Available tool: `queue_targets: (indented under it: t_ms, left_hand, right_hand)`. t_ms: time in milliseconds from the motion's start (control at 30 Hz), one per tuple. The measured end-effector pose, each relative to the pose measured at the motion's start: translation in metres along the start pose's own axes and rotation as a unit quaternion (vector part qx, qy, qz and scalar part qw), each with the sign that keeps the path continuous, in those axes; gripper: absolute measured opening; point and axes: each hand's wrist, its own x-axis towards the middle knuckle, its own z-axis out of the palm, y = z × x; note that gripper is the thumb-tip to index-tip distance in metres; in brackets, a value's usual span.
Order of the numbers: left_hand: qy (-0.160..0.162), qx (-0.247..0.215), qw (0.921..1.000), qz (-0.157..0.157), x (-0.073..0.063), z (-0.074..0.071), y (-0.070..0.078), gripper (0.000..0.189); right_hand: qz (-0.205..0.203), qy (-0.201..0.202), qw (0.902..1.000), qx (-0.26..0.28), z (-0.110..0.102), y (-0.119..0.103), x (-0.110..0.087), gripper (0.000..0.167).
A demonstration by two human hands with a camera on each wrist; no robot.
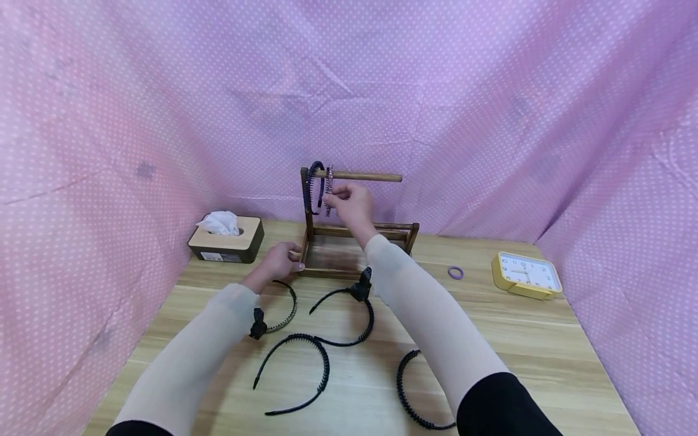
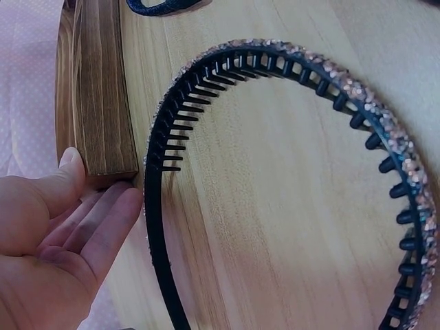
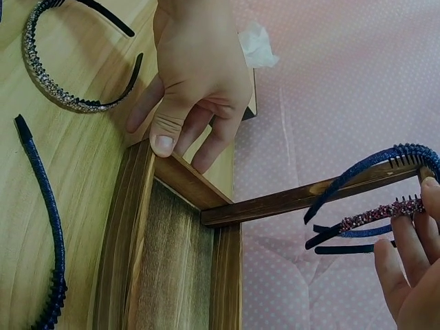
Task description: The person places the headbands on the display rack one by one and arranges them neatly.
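Note:
A brown wooden rack (image 1: 307, 219) with a tray base, an upright post and a horizontal rod (image 1: 376, 177) stands at the back of the table. My left hand (image 1: 279, 261) grips its left front corner, thumb on one side and fingers on the other. My right hand (image 1: 351, 206) pinches a pink glittery toothed headband (image 3: 364, 217), which hangs at the rod. Left of that, by the post, a dark blue headband (image 3: 350, 172) hangs on the rod. Near the left wrist lies a glitter headband (image 2: 364, 93) with black teeth; the head view shows a black bow on it.
In front of the rack lie a dark headband with a bow (image 1: 371, 318) and a plain dark one (image 1: 327, 363). Another dark headband (image 1: 402, 387) is partly under my right arm. A tissue box (image 1: 251, 239) stands left; a purple ring (image 1: 456, 278) and yellow clock (image 1: 526, 275) are right.

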Motion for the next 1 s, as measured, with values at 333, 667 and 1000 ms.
queue_targets:
  t_ms: [333, 667, 1000]
  left_hand:
    - [0.001, -0.007, 1.0000, 0.005, 0.001, 0.003, -0.001, 0.051]
    - [0.000, -0.016, 0.9999, 0.002, -0.001, 0.003, -0.001, 0.050]
    - [-0.007, -0.007, 1.0000, 0.002, -0.001, 0.001, 0.000, 0.051]
  right_hand:
    - [-0.026, -0.008, 0.9994, 0.019, -0.002, 0.007, 0.001, 0.022]
    - [-0.002, -0.062, 0.9979, 0.021, -0.019, 0.006, -0.004, 0.031]
    - [-0.022, -0.125, 0.9919, -0.009, -0.079, 0.003, -0.029, 0.037]
